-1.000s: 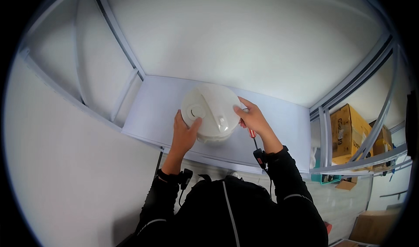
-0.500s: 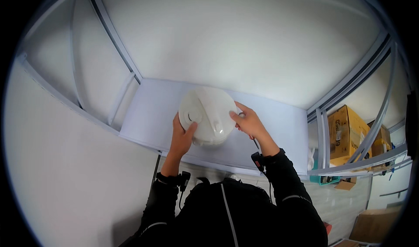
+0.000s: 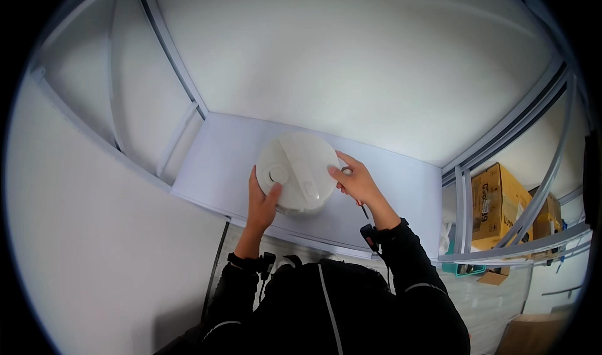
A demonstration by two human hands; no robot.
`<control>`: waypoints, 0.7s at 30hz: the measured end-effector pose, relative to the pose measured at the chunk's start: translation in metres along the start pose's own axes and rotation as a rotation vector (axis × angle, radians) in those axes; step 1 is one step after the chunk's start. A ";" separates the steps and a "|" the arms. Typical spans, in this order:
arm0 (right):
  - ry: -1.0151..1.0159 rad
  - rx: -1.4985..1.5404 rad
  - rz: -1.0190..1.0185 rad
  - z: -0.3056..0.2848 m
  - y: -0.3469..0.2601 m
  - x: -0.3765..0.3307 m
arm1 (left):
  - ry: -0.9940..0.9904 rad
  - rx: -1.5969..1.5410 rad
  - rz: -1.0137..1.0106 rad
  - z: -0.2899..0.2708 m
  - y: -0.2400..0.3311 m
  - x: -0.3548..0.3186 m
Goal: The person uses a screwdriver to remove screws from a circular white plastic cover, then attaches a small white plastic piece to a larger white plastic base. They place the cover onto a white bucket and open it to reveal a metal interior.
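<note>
A white, round lidded container (image 3: 311,170) is between my two hands over the pale table (image 3: 395,226). A raised bar crosses its top, with a round ring-like disc on the left part. My left hand (image 3: 261,206) clasps its left rim, thumb on the top near the disc. My right hand (image 3: 361,184) grips the right rim, thumb on top and fingers around the side. What look like scissors (image 3: 365,211) are also tucked in the right hand, a dark pointed blade sticking out below the palm toward the wrist. The container's underside is hidden.
Grey metal frame posts (image 3: 464,211) stand at both ends of the table, and a white wall (image 3: 351,60) rises behind it. Beyond the right posts are a yellow-brown cardboard box (image 3: 495,204) and a teal basket (image 3: 467,269) on the floor side.
The container has been tipped back a little, so its top now faces me more evenly and its bar and disc show more clearly. Both hands keep their hold.
</note>
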State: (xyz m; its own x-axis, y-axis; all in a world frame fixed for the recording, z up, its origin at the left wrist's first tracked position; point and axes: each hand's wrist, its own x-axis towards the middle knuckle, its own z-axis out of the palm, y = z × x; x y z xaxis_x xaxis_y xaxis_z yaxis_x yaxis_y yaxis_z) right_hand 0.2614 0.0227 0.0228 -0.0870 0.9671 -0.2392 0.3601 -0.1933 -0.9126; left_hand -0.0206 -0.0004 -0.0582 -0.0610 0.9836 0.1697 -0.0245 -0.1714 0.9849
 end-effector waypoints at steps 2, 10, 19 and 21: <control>-0.007 -0.006 0.002 0.000 -0.001 0.000 | 0.003 0.006 0.009 -0.001 -0.003 0.001; -0.008 0.074 -0.039 0.005 0.013 0.004 | -0.004 0.084 0.053 0.001 0.003 0.002; -0.047 0.028 -0.095 0.003 0.003 -0.002 | 0.002 0.052 0.042 -0.005 -0.003 0.002; -0.036 -0.014 -0.100 0.002 0.004 -0.002 | -0.027 0.006 0.031 -0.003 0.006 0.002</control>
State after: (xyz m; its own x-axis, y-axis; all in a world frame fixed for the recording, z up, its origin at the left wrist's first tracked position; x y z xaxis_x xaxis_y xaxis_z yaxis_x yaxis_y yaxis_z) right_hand 0.2612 0.0193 0.0188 -0.1560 0.9749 -0.1592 0.3612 -0.0937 -0.9278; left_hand -0.0237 0.0008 -0.0522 -0.0349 0.9790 0.2008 -0.0171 -0.2015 0.9793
